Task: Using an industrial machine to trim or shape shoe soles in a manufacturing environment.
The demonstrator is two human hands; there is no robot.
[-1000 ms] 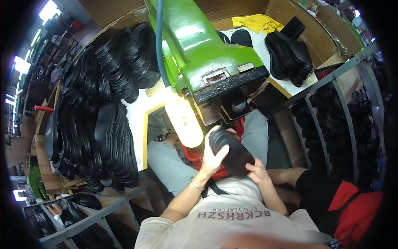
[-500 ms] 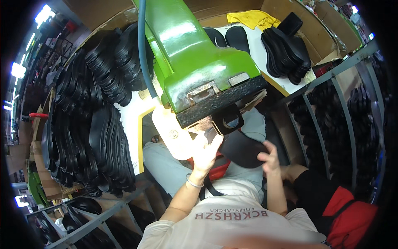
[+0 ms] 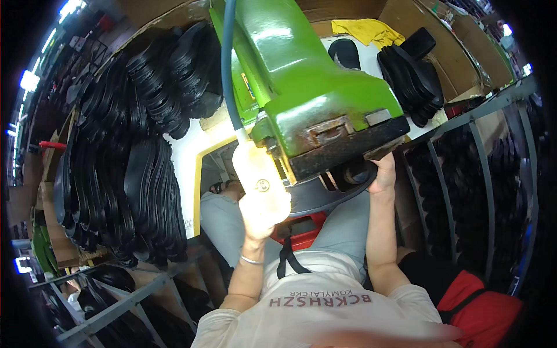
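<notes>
A black shoe sole [image 3: 325,202] is held under the head of a green machine [image 3: 331,110], its upper side mostly covered by the machine's dark lower edge. My right hand [image 3: 383,175] is closed on the sole's right end, with the fingertips partly behind the machine head. At the sole's left end is my left hand [image 3: 259,219], closed on it beneath a bright lamp [image 3: 258,171]. Glare washes out most of the left fingers. A blue-grey cable [image 3: 228,64] runs up from the lamp.
Stacks of black soles [image 3: 151,191] stand on the white table [image 3: 184,174] at left. More soles [image 3: 409,81] lie at the far right beside a yellow cloth [image 3: 368,31]. Metal racks [image 3: 447,180] flank me. A red stool [image 3: 307,229] shows between my legs.
The sole has gone up under the machine head and turned more level. My right hand has risen to the machine's edge; my left has moved left and down. The view has shifted slightly.
</notes>
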